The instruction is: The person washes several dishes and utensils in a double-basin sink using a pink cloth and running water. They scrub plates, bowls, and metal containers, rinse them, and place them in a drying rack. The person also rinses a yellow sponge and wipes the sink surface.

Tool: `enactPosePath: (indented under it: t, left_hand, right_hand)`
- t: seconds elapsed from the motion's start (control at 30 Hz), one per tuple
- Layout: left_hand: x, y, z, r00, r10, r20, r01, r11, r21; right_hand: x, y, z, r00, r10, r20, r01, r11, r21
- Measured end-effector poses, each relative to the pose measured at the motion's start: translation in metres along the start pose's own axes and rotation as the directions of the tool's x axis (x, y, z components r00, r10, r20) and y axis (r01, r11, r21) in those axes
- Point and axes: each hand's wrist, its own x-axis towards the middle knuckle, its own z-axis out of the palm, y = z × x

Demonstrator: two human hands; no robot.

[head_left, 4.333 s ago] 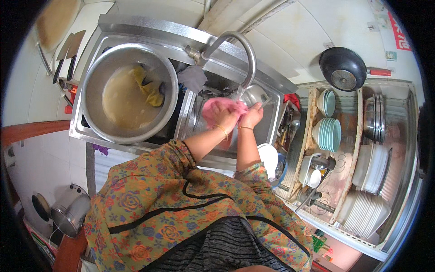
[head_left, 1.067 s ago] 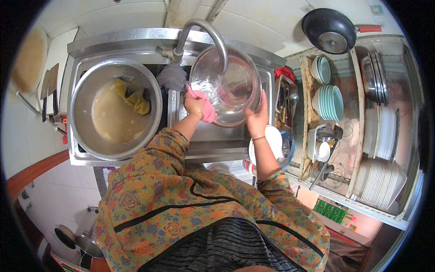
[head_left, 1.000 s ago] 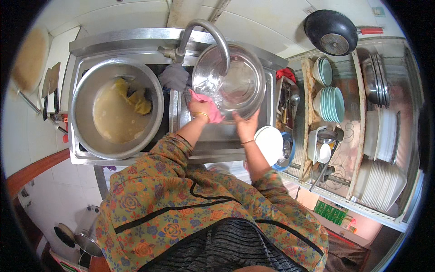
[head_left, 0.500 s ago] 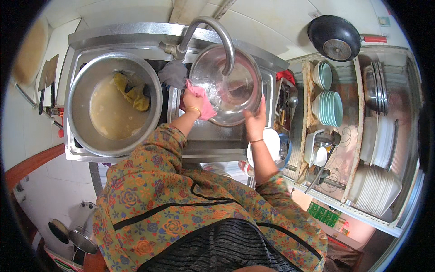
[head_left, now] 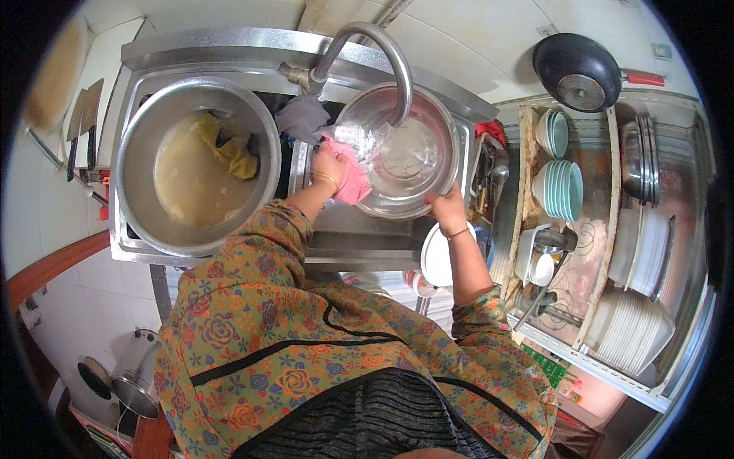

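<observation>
In the right-hand sink a shiny metal basin (head_left: 432,164) sits below the curved faucet (head_left: 400,69), with a little clear water inside. My left hand (head_left: 327,167) is closed on a pink cloth (head_left: 354,177), which it presses to the basin's left rim. At the lower right rim my right hand (head_left: 448,209) grips the basin, its thumb on the near edge and the other fingers partly hidden behind. Beside the left hand, a bunched grey cloth (head_left: 303,118) lies on the sink divider.
A large metal pot (head_left: 269,157) of cloudy water, with a yellow and dark cloth (head_left: 235,158) in it, fills the left side. Right of the sink, a rack (head_left: 609,252) holds bowls and plates. A black wok (head_left: 579,69) hangs at the upper right.
My right hand has gone from fingers spread against the basin's side to a grip on its rim. The pink cloth has shifted slightly along the left rim. The whole view has moved a little.
</observation>
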Motion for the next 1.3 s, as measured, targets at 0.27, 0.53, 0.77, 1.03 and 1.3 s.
enactPosePath:
  t: [0.27, 0.53, 0.77, 1.03, 1.3]
  left_hand:
    - [-0.049, 0.004, 0.041, 0.966, -0.142, -0.214, 0.120, 0.986, -0.114]
    - [0.012, 0.005, -0.030, 0.968, 0.063, 0.243, -0.114, 0.973, 0.202]
    - [0.059, 0.058, -0.048, 0.799, 0.348, 0.491, -0.535, 0.783, 0.317]
    - [-0.013, 0.119, -0.016, 0.686, 0.622, 0.377, -0.727, 0.562, 0.395]
    - [-0.061, 0.089, 0.008, 0.498, 0.643, 0.581, -0.570, 0.748, -0.340]
  right_hand:
    - [0.014, 0.066, 0.090, 0.893, -0.122, -0.433, 0.199, 0.970, 0.138]
    - [-0.016, 0.033, 0.029, 0.985, -0.127, -0.119, 0.110, 0.984, -0.140]
    - [-0.055, -0.019, 0.011, 0.985, 0.103, 0.137, -0.105, 0.994, 0.008]
    - [-0.064, -0.020, 0.048, 0.965, 0.158, 0.209, -0.188, 0.973, 0.132]
    - [-0.029, 0.019, 0.067, 0.946, 0.227, 0.229, -0.288, 0.915, 0.283]
